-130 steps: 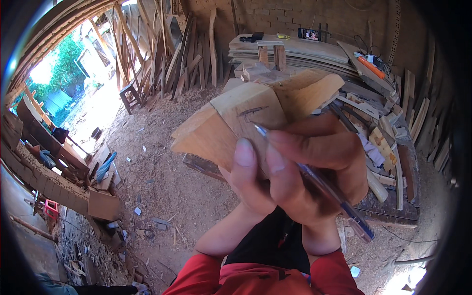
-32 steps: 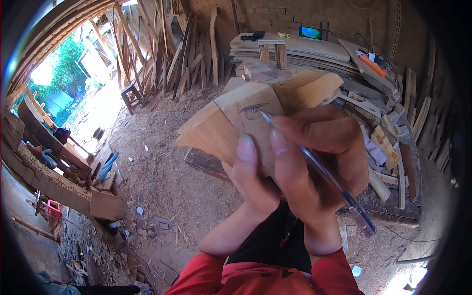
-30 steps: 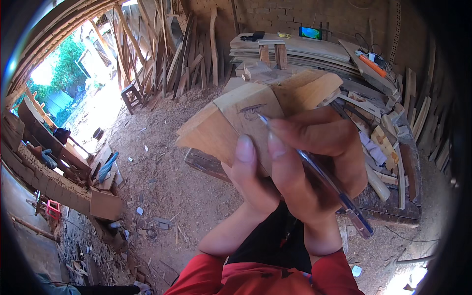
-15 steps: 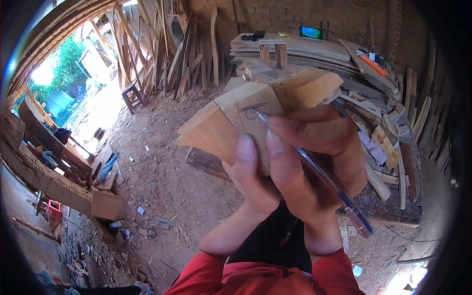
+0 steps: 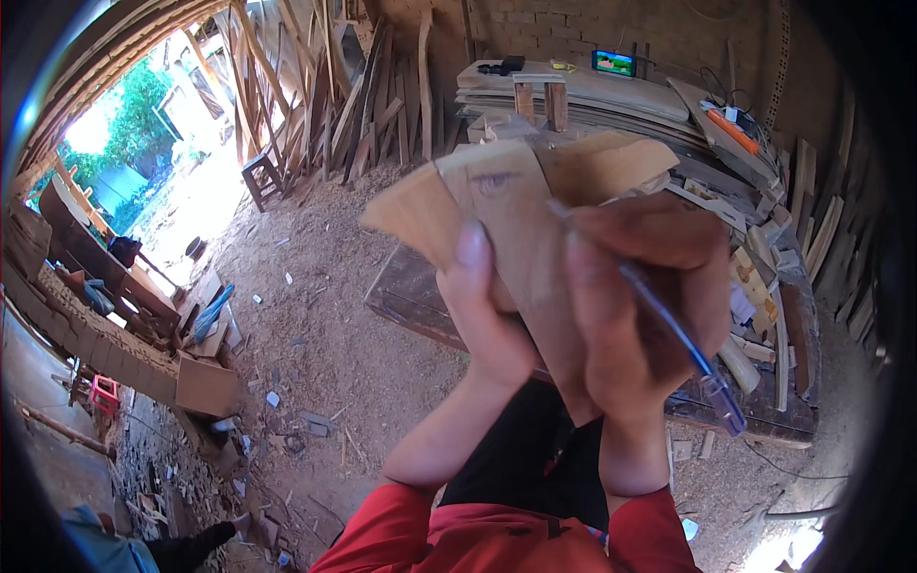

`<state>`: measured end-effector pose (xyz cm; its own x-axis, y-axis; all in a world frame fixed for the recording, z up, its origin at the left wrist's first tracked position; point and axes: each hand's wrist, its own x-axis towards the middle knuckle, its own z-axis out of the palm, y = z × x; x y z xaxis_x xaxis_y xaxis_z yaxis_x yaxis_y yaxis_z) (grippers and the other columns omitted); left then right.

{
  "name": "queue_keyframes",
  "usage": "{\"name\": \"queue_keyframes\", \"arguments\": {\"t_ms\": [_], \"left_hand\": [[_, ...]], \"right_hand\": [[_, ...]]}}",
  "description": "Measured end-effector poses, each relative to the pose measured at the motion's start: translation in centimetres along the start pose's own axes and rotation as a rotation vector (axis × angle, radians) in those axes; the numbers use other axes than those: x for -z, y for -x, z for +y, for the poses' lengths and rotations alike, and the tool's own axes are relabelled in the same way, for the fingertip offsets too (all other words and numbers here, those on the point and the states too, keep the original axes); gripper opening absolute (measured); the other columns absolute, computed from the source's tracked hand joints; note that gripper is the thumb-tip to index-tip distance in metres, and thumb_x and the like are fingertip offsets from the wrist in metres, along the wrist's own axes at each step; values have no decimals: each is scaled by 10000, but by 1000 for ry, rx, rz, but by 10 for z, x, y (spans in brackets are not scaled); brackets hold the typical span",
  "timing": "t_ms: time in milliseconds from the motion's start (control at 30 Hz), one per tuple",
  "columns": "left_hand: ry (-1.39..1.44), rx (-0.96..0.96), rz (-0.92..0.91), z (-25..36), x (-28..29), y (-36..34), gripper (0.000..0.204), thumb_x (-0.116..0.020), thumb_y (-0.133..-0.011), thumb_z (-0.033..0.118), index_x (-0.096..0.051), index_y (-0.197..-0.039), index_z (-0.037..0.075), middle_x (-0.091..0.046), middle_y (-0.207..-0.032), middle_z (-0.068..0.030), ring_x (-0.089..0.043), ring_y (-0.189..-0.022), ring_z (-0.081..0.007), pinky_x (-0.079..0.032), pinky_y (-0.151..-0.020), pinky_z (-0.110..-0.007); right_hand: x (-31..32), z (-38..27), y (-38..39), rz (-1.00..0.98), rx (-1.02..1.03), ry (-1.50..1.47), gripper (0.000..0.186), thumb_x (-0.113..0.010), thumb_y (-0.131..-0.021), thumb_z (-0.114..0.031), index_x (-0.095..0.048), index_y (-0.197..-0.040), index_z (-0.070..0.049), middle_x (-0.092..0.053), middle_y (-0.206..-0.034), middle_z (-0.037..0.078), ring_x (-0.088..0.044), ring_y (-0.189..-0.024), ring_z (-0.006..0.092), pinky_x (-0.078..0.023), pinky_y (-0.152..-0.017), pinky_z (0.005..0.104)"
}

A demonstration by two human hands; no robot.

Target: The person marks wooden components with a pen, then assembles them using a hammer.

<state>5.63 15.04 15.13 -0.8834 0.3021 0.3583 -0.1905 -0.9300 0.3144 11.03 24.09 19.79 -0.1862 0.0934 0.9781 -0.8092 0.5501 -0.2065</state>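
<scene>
In front of my chest I hold a pale carved block of wood (image 5: 521, 229), with a flat face that narrows downward and a flared wing-like part on either side. A small dark eye-shaped drawing (image 5: 497, 181) marks the upper part of that face. My left hand (image 5: 492, 329) is closed on the block from below, its thumb pressed on the front. My right hand (image 5: 659, 296), blurred, is closed round a clear pen with a blue end (image 5: 683, 339). The pen's tip is beside the face's right edge, apart from the drawing. The block's back is hidden.
Behind my hands stands a low wooden bench (image 5: 411, 296) with scrap wood. Stacked boards (image 5: 583, 95) at the back carry a lit phone (image 5: 614, 63). Planks lean on the wall. Shavings cover the floor (image 5: 315, 315). A person's leg (image 5: 196, 546) shows at lower left.
My right hand has drawn the pen tip away from the drawing, down and right. The block has tilted, showing more of its lower face. A person has come into view at lower left.
</scene>
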Motion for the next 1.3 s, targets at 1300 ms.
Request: {"name": "queue_keyframes", "arguments": {"t_ms": [1300], "left_hand": [[3,421,-978,41,28,-129,257,-491,-1002,270,-517,-916,29,-532,-676,-80,-530,-571,-207,-480,-473,-308]], "right_hand": [[82,-97,-16,35,-535,-779,217,-639,-900,-150,-452,-792,-169,-594,-741,-152,-466,-690,79,-286,-619,265]]}}
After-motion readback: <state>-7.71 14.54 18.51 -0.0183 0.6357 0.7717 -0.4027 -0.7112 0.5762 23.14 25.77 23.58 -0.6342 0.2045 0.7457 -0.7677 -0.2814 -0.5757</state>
